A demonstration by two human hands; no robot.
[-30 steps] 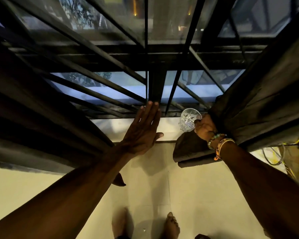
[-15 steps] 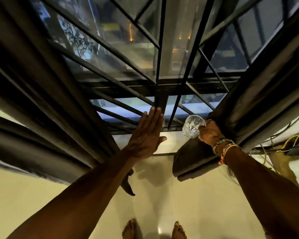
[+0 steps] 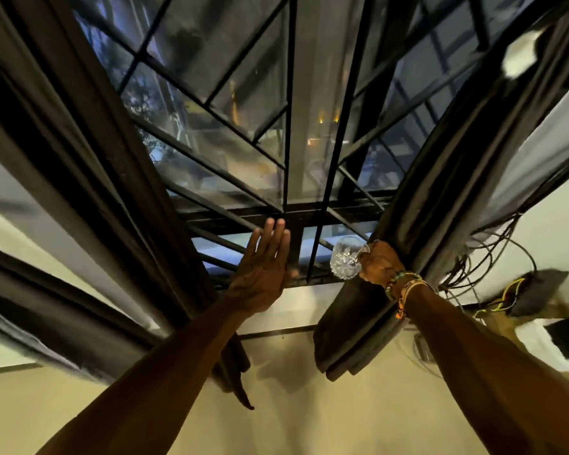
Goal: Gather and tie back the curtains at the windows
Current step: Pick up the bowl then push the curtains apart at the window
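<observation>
I have the barred window [image 3: 289, 126] filling most of the view, its black grille running between two dark curtains. The left curtain [image 3: 89, 192] hangs bunched along the left side. The right curtain [image 3: 440, 192] is gathered on the right, and its lower folds drop below the sill. The left hand [image 3: 260, 274] is flat, fingers straight and together, raised in front of the lower bars just beside the left curtain. The right hand [image 3: 380, 262] is curled round a tilted cut-glass tumbler [image 3: 344, 261] and sits against the right curtain. I cannot tell whether it also pinches fabric. Beaded bracelets [image 3: 404, 287] ring that wrist.
</observation>
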